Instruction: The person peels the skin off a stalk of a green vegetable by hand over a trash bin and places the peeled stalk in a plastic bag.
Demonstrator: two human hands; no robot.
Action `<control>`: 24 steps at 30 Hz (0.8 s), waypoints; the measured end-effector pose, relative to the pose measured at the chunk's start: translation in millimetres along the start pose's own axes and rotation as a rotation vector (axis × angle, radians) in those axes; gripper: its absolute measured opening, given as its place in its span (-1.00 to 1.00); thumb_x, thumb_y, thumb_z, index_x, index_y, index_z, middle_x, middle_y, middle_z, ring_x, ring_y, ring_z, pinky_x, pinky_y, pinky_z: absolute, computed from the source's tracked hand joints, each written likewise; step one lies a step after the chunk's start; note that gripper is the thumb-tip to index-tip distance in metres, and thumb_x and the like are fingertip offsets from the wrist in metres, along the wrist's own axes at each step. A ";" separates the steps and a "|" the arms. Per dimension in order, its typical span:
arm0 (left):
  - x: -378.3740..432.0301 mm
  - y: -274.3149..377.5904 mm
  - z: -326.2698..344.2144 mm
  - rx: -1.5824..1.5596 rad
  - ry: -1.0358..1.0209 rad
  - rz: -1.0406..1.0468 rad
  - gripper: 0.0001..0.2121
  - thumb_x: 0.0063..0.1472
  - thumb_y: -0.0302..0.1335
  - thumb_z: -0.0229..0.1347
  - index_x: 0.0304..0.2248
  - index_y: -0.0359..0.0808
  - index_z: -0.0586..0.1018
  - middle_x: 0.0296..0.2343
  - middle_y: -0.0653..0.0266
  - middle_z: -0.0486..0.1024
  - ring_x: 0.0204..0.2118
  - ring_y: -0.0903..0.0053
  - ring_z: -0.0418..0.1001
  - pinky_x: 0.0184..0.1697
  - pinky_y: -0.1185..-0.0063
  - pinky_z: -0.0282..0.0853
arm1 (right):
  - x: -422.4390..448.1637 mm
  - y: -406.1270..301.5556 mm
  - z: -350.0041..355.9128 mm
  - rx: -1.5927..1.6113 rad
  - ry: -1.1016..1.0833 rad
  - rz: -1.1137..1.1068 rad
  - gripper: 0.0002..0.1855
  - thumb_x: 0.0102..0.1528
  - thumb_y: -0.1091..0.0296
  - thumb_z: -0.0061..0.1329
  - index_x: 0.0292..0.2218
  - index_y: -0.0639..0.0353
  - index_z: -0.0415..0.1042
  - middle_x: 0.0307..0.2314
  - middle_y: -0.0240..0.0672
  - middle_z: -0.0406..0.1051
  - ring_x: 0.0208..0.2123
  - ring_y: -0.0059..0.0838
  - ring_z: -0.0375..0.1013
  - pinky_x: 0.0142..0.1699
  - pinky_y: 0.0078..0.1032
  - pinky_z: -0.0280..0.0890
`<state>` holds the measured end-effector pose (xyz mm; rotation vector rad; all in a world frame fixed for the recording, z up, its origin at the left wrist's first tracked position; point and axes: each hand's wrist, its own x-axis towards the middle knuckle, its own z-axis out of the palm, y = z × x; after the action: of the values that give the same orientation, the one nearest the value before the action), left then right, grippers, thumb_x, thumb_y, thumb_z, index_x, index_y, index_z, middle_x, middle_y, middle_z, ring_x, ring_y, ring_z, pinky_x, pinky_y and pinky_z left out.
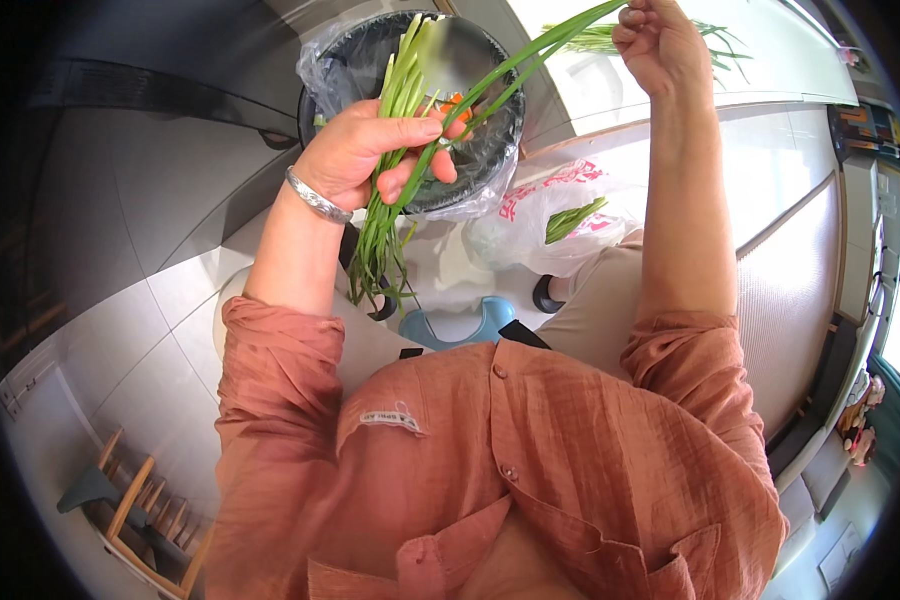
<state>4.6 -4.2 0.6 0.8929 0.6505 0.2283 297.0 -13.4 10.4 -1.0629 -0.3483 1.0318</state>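
Note:
My left hand [375, 150], with a silver bangle at the wrist, grips a bunch of garlic chives [401, 82]. The pale stem ends point away from me, and the thin green leaves hang below the palm. Up at the right, my right hand [664, 41] has its fingers closed on the far ends of a few long green chive blades [536, 52]. These blades stretch across to my left fingers. Beneath the left hand stands a round black bin [517, 120] lined with clear plastic; something orange lies inside it.
More chives [592, 39] lie on a white surface [622, 79] behind my right hand. On the floor, a white plastic bag [517, 232] with red print has chives [574, 220] at its opening. A blue stool [457, 330] is between my legs. Dark cabinet fronts [157, 165] flank the left.

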 end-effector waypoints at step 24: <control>6.4 -6.3 4.5 -0.041 0.095 -0.033 -0.84 -0.02 -0.47 0.02 -0.42 -0.37 0.44 -0.52 0.19 0.45 -0.83 0.86 0.07 -0.80 0.83 -0.02 | -24.1 25.0 37.0 -0.193 -0.007 -0.309 -0.80 -0.04 0.34 -0.05 -0.61 0.12 0.22 -0.73 -0.50 0.20 -0.74 -0.76 0.08 -0.66 -0.81 -0.03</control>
<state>11.9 -8.1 -5.1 0.8353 0.7458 0.2553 246.4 -10.6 12.6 -1.1361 -0.6076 0.7357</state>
